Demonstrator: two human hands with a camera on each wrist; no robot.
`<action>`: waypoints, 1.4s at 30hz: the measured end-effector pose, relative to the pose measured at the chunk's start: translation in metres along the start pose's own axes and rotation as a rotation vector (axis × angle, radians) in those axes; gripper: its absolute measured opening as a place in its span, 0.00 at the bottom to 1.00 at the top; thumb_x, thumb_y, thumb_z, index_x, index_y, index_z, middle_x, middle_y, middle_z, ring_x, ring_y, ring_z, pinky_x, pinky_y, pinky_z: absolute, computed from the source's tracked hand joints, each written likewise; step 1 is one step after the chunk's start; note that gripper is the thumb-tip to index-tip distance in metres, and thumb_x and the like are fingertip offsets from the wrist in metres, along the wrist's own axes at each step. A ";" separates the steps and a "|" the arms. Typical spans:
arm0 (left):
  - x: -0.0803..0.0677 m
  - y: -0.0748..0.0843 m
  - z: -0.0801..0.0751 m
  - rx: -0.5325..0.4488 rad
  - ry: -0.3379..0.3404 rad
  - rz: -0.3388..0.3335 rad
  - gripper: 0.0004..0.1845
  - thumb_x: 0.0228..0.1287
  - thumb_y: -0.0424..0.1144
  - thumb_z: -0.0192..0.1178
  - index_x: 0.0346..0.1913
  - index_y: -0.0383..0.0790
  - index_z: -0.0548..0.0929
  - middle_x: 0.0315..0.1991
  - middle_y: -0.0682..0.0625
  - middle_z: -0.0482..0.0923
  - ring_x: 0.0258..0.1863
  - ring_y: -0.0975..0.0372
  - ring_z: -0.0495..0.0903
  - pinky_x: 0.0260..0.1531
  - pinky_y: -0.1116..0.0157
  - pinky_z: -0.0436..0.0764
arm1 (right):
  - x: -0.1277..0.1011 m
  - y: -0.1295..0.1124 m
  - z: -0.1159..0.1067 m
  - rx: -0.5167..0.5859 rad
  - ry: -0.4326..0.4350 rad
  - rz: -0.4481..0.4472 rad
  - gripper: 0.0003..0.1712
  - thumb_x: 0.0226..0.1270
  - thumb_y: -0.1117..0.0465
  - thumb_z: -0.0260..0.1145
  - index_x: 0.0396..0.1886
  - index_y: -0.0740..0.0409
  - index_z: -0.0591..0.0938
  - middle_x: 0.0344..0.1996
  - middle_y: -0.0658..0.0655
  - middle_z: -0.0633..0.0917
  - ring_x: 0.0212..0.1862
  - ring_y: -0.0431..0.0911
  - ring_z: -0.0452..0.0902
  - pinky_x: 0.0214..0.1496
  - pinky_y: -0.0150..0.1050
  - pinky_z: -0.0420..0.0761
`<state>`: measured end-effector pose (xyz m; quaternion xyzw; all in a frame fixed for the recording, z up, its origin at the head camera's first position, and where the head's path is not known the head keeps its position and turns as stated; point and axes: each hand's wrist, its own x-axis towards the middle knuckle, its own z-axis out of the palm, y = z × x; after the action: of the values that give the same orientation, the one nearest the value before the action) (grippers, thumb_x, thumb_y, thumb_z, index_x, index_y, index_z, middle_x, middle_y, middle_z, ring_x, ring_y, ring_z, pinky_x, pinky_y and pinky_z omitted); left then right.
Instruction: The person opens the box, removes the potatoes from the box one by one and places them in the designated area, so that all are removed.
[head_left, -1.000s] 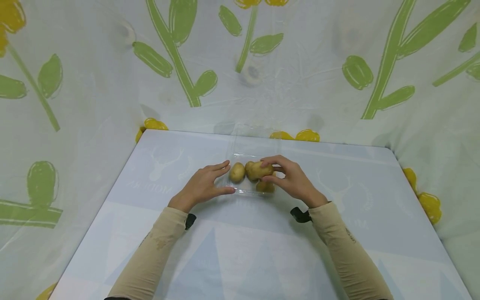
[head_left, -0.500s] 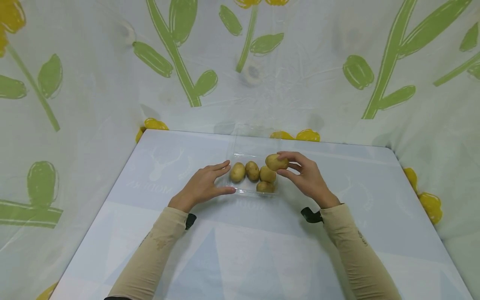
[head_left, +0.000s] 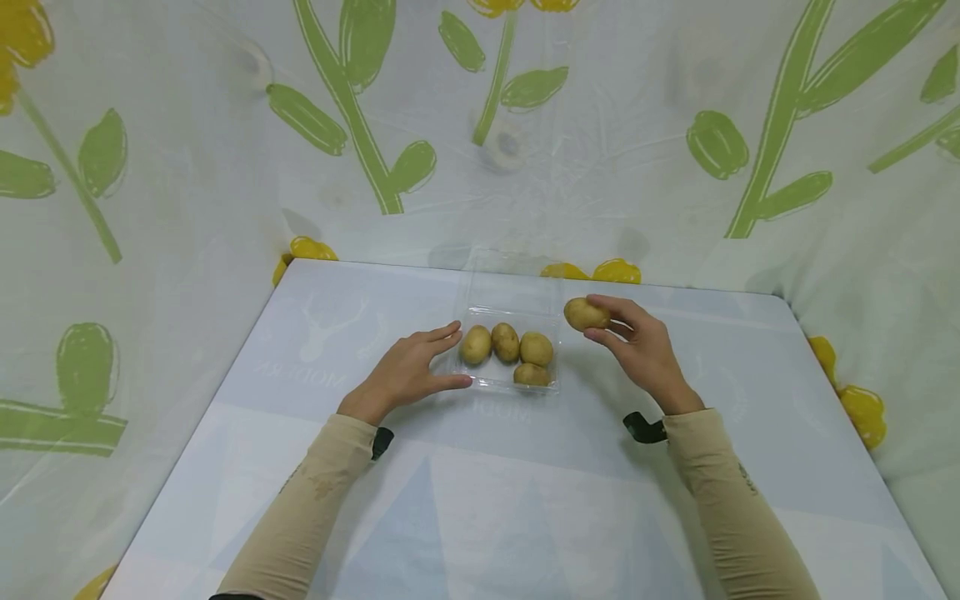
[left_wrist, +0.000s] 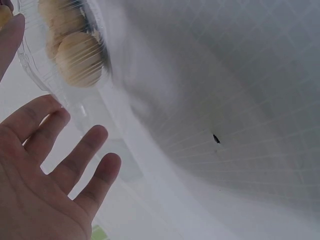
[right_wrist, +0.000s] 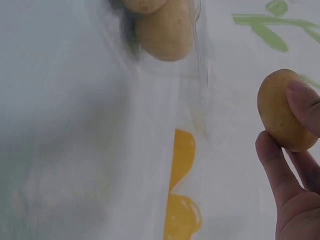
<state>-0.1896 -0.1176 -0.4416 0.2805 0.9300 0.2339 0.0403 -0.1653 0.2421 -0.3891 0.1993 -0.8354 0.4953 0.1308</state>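
Observation:
A clear plastic clamshell box (head_left: 487,385) lies near the far edge of the table with its lid tipped back. Several potatoes rest inside; one potato (head_left: 476,345) is at the left, another potato (head_left: 532,375) at the near right corner. My right hand (head_left: 643,346) pinches a potato (head_left: 583,314) between thumb and fingers, up and to the right of the box. The same potato (right_wrist: 285,110) shows in the right wrist view. Spread around the left side of the box, my left hand (head_left: 408,367) has fingers extended, with its fingertips right at the wall.
The pale table (head_left: 480,500) has a printed blue pattern. Behind it and at both sides hangs a white sheet (head_left: 622,167) with green plant and yellow flower prints. The open lid (head_left: 513,279) reaches toward the table's back edge.
The right hand has lifted the potato out from over the box and carried it right and slightly away, uncovering the potatoes beneath. The left hand has stayed in place.

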 end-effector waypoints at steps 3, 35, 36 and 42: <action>0.000 0.000 0.000 0.001 -0.004 -0.003 0.47 0.60 0.67 0.66 0.75 0.41 0.69 0.78 0.56 0.59 0.71 0.49 0.68 0.69 0.44 0.66 | -0.002 0.002 -0.006 -0.039 0.012 0.038 0.29 0.60 0.76 0.73 0.63 0.66 0.80 0.58 0.63 0.82 0.58 0.56 0.79 0.58 0.36 0.81; 0.000 0.000 0.000 -0.021 -0.022 -0.019 0.47 0.60 0.66 0.66 0.76 0.42 0.68 0.78 0.56 0.58 0.72 0.48 0.67 0.69 0.45 0.66 | -0.010 0.081 -0.024 -0.242 -0.156 0.287 0.28 0.64 0.70 0.73 0.63 0.61 0.80 0.62 0.65 0.80 0.60 0.59 0.78 0.58 0.47 0.81; 0.000 0.000 0.000 -0.020 -0.024 -0.022 0.47 0.60 0.67 0.66 0.76 0.42 0.68 0.78 0.56 0.58 0.72 0.48 0.67 0.69 0.45 0.66 | -0.009 0.082 -0.024 -0.247 -0.162 0.288 0.28 0.63 0.70 0.73 0.63 0.61 0.80 0.62 0.65 0.79 0.60 0.59 0.78 0.59 0.48 0.81; -0.001 0.000 0.000 -0.023 -0.021 -0.020 0.47 0.60 0.66 0.67 0.75 0.41 0.68 0.78 0.56 0.59 0.72 0.48 0.67 0.69 0.46 0.67 | -0.007 0.084 -0.022 -0.282 -0.200 0.294 0.28 0.63 0.71 0.73 0.64 0.62 0.79 0.63 0.67 0.79 0.59 0.61 0.78 0.59 0.52 0.81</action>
<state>-0.1888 -0.1178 -0.4412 0.2733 0.9295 0.2414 0.0557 -0.1972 0.2987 -0.4471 0.1033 -0.9252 0.3650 0.0004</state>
